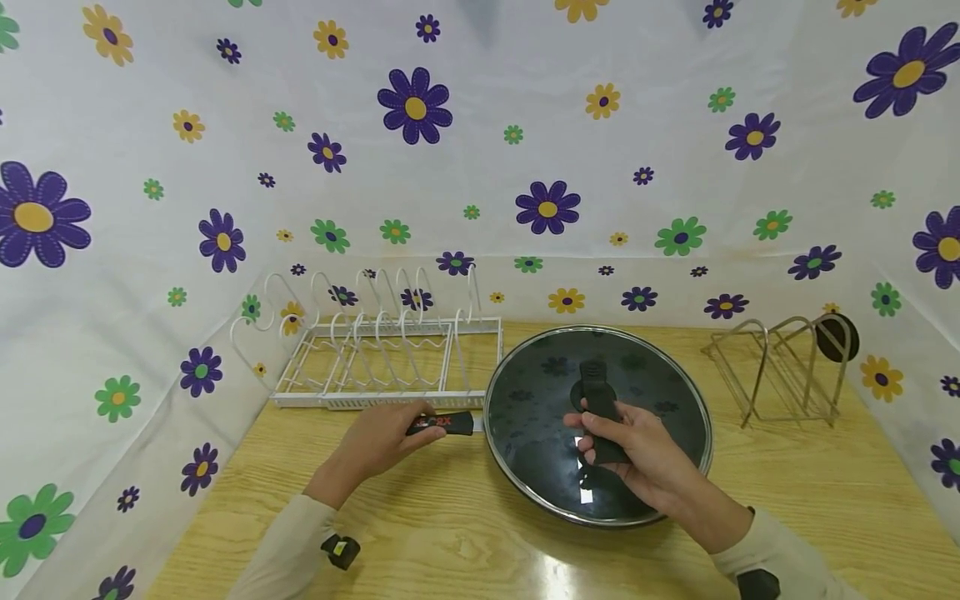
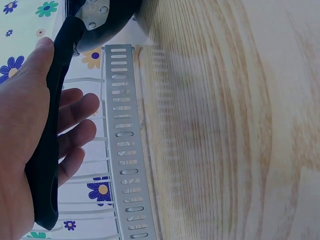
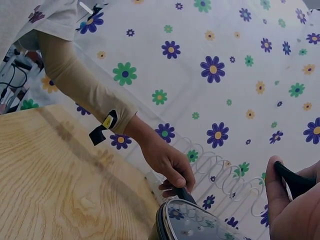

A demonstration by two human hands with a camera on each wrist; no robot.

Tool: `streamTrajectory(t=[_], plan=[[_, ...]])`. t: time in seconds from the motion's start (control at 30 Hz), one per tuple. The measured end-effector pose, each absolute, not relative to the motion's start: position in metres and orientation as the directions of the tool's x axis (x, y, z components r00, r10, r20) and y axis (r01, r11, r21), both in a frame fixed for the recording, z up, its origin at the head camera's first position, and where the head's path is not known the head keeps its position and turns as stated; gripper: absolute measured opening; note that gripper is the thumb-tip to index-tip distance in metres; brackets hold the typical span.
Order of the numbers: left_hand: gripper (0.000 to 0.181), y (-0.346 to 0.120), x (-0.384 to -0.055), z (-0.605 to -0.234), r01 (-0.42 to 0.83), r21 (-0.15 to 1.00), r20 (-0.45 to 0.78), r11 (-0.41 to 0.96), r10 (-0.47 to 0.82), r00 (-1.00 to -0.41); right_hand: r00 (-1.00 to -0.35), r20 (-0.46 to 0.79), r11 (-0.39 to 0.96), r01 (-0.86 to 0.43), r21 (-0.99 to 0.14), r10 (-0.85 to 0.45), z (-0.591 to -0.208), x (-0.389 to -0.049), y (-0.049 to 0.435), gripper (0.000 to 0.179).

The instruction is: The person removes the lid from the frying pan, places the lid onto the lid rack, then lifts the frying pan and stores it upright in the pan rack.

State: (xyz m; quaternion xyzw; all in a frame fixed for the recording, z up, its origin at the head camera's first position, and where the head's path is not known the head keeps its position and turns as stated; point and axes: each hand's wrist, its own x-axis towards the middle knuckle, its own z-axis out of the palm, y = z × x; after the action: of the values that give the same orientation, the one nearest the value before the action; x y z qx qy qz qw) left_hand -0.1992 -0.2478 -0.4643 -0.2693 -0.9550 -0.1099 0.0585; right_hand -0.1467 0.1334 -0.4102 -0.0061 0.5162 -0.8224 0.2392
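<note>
Right of the white rack [image 1: 405, 400], the pan [image 2: 120, 15] is sitting beneath its lid [image 1: 532, 417]. Fingers of the left hand [image 1: 382, 435] are gripping the pan handle [image 1: 452, 424], those of the right hand [image 1: 645, 454] the lid handle [image 1: 600, 392]. Tilting could be sliding the lid into the rack.

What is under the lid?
A pan, its handle held by the left hand. The lid covers the pan's inside, so whether it holds anything cannot be seen.
</note>
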Motion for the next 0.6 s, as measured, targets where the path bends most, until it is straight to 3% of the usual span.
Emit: streamTrajectory(t=[0.6], plan=[[0.033, -0.2502, -0.1990, -0.4663, 0.539, 0.161, 0.207, 0.827, 0.506, -0.837, -0.894, -0.252, -0.346, 0.385, -0.856, -0.371, -0.4101, -0.1447, 0.1303, 0.047]])
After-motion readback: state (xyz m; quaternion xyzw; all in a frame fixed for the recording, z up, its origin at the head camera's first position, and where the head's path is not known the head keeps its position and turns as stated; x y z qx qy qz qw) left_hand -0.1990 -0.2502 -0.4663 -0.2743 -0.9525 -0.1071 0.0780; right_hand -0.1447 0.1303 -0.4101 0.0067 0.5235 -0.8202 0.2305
